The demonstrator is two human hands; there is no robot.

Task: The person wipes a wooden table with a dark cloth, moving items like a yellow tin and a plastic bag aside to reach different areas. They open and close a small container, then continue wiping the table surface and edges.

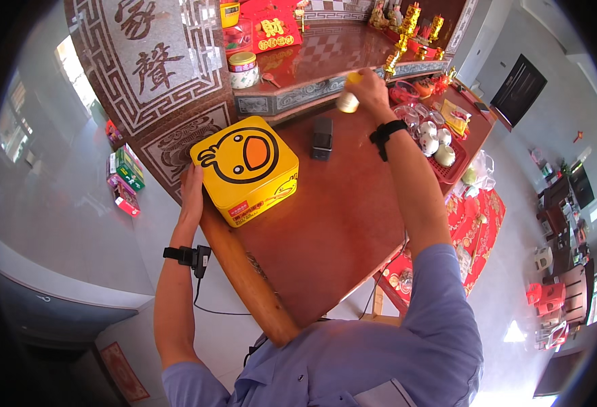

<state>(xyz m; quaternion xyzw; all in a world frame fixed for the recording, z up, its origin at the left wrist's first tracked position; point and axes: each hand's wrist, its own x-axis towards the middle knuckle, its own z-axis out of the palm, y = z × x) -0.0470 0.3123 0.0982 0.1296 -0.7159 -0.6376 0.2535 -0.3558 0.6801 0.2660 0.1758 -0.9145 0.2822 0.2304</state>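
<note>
A yellow square tin [247,157] with a duck face on its lid stands at the left of the red-brown tabletop [324,229]. My left hand [192,191] lies along the tin's left side; whether its fingers grip it cannot be made out. Over the table's far side, my right hand [369,89] grips a small, pale bottle with a yellow top [349,99]. The bottle is tilted and slightly blurred, and my fingers hide part of it. A small dark grey box-like object [322,138] sits between the tin and the bottle.
Behind rises a stone ledge [308,96] bearing a lidded jar [243,69], a red spoon [271,79] and gold ornaments [405,35]. To the right, a red basket [451,170] holds several white cups [429,137]. A rounded wooden rail [252,285] edges the table's left.
</note>
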